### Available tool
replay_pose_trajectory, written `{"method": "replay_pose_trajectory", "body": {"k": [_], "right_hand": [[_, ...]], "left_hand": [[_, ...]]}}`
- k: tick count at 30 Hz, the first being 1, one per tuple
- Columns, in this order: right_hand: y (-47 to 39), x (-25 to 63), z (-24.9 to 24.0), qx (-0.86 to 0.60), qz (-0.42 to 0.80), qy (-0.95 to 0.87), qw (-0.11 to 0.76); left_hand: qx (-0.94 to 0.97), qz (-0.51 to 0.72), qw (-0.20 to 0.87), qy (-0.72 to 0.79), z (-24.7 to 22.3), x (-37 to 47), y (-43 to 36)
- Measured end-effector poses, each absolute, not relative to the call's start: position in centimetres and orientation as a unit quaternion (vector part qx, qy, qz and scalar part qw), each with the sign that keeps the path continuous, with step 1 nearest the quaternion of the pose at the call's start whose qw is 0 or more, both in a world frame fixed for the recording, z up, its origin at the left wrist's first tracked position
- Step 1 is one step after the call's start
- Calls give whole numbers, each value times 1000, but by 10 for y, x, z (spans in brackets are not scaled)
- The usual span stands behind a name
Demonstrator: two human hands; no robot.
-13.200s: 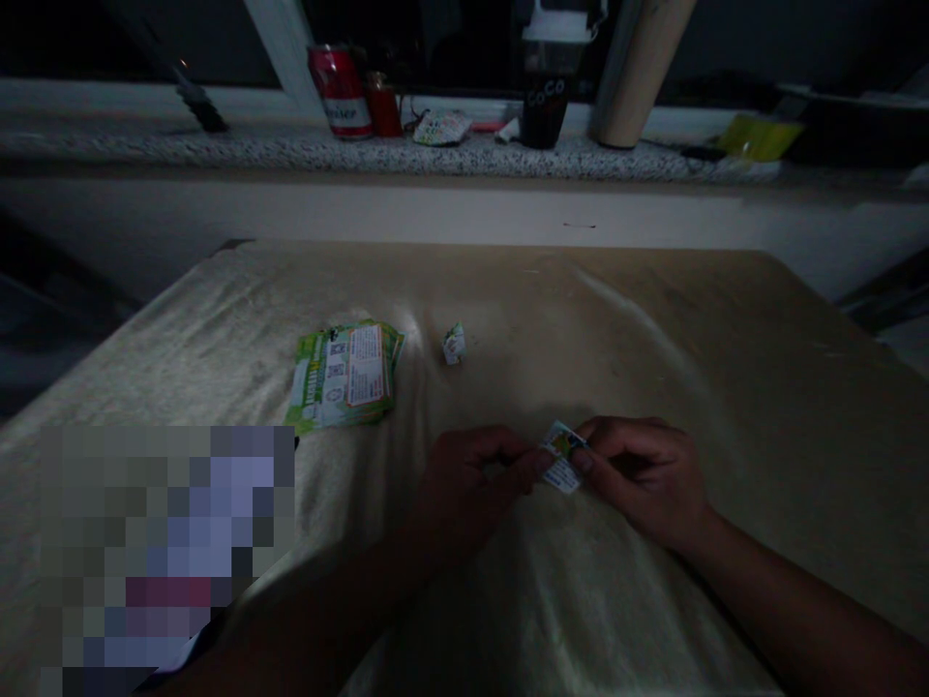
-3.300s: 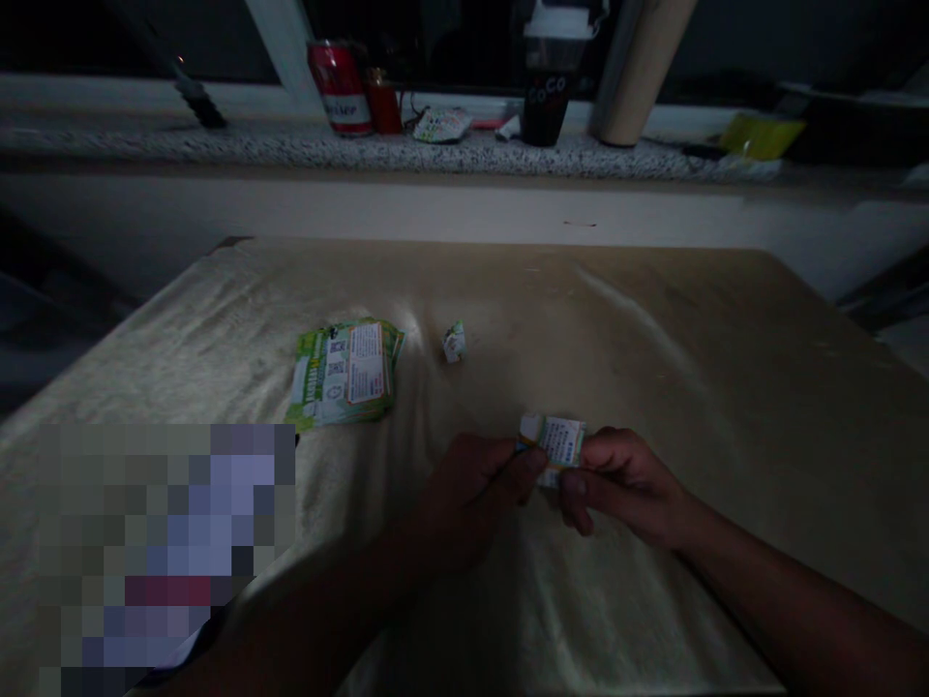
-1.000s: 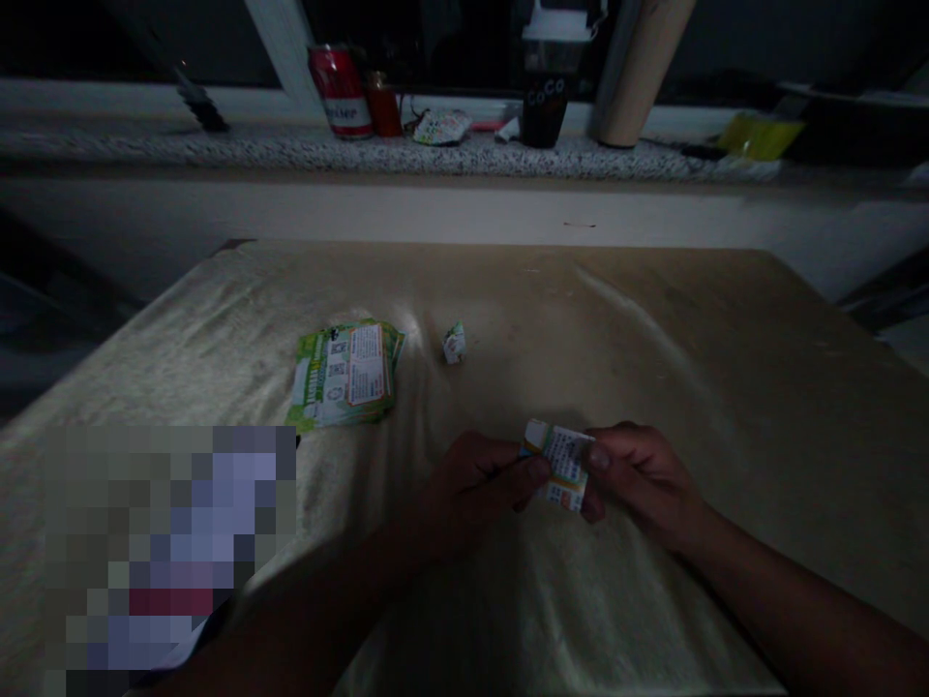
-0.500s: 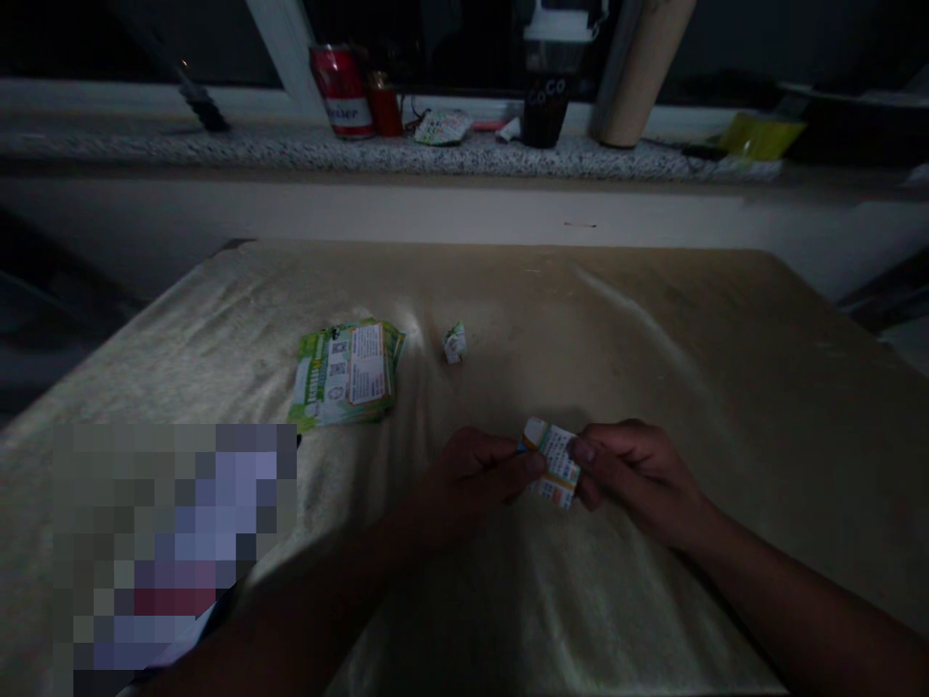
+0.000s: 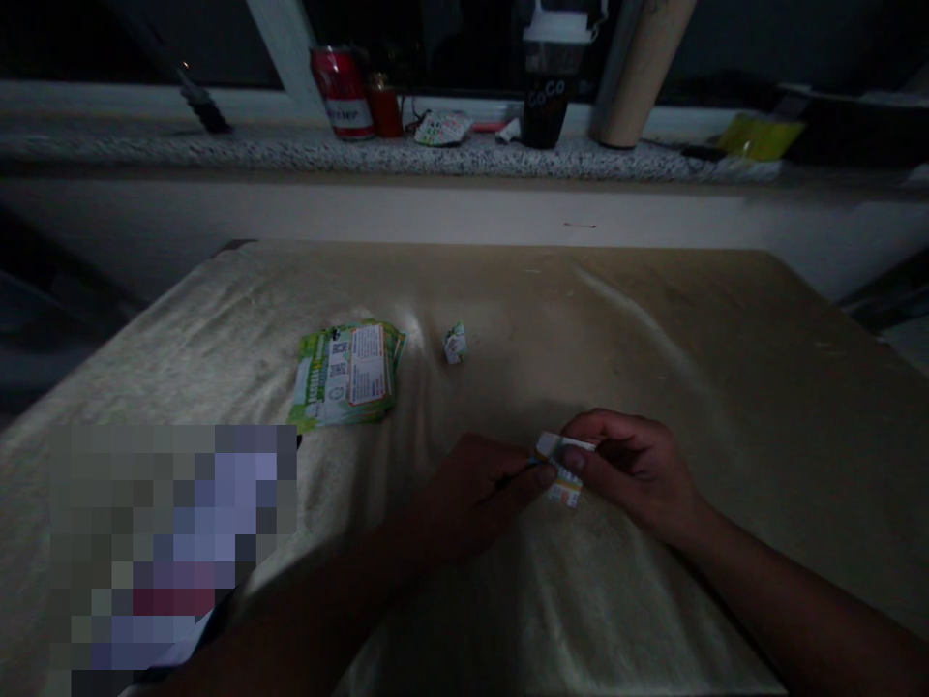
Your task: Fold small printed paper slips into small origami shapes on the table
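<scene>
Over the front middle of the table, a small folded printed paper (image 5: 564, 484), white with coloured lines and small boxes, is held between both hands. My left hand (image 5: 490, 489) pinches its left edge between thumb and fingers. My right hand (image 5: 635, 469) grips the other side, its thumb pressed on the printed face and its fingers behind. Farther back on the table lies a stack of green printed leaflets (image 5: 341, 378), with text and code squares on the top one. Right of the stack is a small folded piece of paper (image 5: 455, 344), standing partly up.
A shiny cloth (image 5: 653, 319) with creases covers the table. On the stone sill (image 5: 276, 150) behind stand a red can (image 5: 343, 92), a dark lidded cup (image 5: 548, 92), a cardboard tube (image 5: 643, 77) and a crumpled wrapper (image 5: 442, 128). A pixelated patch hides the lower left.
The folded paper has turned and shifted slightly right, and less of it shows. My left hand has moved right, and my right thumb now lies farther across the paper.
</scene>
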State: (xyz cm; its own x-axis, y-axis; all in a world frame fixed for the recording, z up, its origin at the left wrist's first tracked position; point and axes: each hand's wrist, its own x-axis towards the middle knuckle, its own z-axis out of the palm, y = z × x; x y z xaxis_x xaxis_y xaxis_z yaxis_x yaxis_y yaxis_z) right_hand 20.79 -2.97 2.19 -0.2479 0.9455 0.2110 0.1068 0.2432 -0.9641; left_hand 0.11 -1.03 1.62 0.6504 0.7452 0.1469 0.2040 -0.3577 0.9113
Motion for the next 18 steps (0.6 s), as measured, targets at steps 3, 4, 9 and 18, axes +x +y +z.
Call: {"method": "replay_pose_trajectory", "body": {"k": [3, 4, 9, 18], "right_hand": [[-30, 207, 22, -410, 425, -673, 445], [-30, 207, 22, -409, 415, -681, 444], [-30, 206, 22, -408, 369, -702, 453], [-30, 205, 23, -376, 376, -725, 438]], "left_hand": [[788, 283, 461, 293, 16, 3, -12], [792, 286, 454, 291, 15, 4, -13], [812, 286, 424, 281, 14, 5, -14], [825, 270, 418, 269, 14, 4, -13]]}}
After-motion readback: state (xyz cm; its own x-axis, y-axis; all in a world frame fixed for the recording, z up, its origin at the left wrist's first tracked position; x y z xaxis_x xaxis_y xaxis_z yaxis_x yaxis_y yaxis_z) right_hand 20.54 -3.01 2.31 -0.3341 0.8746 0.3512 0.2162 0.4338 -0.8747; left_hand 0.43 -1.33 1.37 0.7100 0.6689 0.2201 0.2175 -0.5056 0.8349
